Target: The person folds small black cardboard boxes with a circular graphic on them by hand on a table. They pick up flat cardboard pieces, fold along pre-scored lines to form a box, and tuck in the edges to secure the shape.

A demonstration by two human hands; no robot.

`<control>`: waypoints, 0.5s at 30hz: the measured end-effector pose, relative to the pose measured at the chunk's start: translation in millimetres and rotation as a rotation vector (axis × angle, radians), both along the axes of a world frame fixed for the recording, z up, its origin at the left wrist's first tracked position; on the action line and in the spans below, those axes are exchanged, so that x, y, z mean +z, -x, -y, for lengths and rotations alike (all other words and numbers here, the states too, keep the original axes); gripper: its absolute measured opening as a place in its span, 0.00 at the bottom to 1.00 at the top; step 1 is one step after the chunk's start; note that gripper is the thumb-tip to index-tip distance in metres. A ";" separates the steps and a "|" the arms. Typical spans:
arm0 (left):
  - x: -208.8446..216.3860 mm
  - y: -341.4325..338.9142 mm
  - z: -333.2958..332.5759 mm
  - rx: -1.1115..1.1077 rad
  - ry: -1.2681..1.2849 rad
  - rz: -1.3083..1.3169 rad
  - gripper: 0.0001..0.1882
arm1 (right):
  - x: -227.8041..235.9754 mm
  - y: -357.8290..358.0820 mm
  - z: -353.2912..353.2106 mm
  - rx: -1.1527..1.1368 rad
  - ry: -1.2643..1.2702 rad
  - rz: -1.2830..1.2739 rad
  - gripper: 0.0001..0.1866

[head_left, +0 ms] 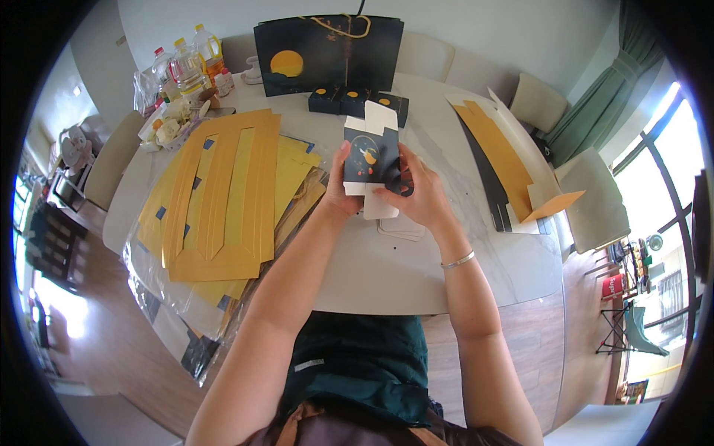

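Observation:
Between my two hands is a small dark folding carton [364, 157] with a gold and red printed picture. Its white end flaps stick out at the top and bottom. My left hand [341, 182] grips the carton's left side, thumb along the edge. My right hand [418, 186] holds the right side, with the thumb by the lower flap and the fingers along the edge. Below the carton, a small stack of white flat pieces [401, 229] lies on the table. Several small finished dark boxes [325, 100] stand in a row beyond my hands.
A large dark gift bag [327, 56] with a gold moon stands at the back of the marble table [357, 286]. Gold card sheets [216, 256] on plastic lie left; gold and black card strips [494, 152] lie right. Bottles [186, 67] and a tray [169, 132] sit far left.

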State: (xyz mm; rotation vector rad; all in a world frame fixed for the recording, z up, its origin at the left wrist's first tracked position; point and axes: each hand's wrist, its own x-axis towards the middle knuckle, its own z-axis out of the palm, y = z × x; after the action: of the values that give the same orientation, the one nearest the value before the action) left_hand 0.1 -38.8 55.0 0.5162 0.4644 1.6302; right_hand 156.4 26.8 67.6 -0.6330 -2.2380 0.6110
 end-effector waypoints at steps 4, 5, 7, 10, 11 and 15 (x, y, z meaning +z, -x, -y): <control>-0.5 2.1 -1.4 -0.098 -0.065 0.089 0.46 | 4.6 -0.5 2.1 -0.104 -0.228 0.010 0.43; -0.2 1.8 -1.6 -0.122 -0.091 0.115 0.45 | 2.2 -1.6 -3.1 -0.095 -0.327 -0.040 0.41; 0.6 2.2 -2.0 -0.198 -0.117 0.143 0.46 | 2.9 -2.2 -5.1 -0.048 -0.313 -0.148 0.36; 1.3 0.6 -1.4 -0.325 -0.080 0.111 0.47 | 3.7 -3.7 -6.1 0.016 0.124 -0.288 0.27; 0.9 -3.1 0.3 -0.348 -0.044 0.073 0.48 | 1.7 -4.7 -9.4 0.004 0.333 -0.311 0.24; -1.6 -4.5 -1.5 -0.470 -0.018 0.006 0.51 | -12.6 -9.5 -35.3 0.036 0.422 -0.424 0.24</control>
State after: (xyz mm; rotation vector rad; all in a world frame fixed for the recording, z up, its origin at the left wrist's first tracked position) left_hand 4.6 -37.3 53.4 0.5838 0.2952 1.1849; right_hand 165.9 62.2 55.0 -0.5999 -1.7377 1.1385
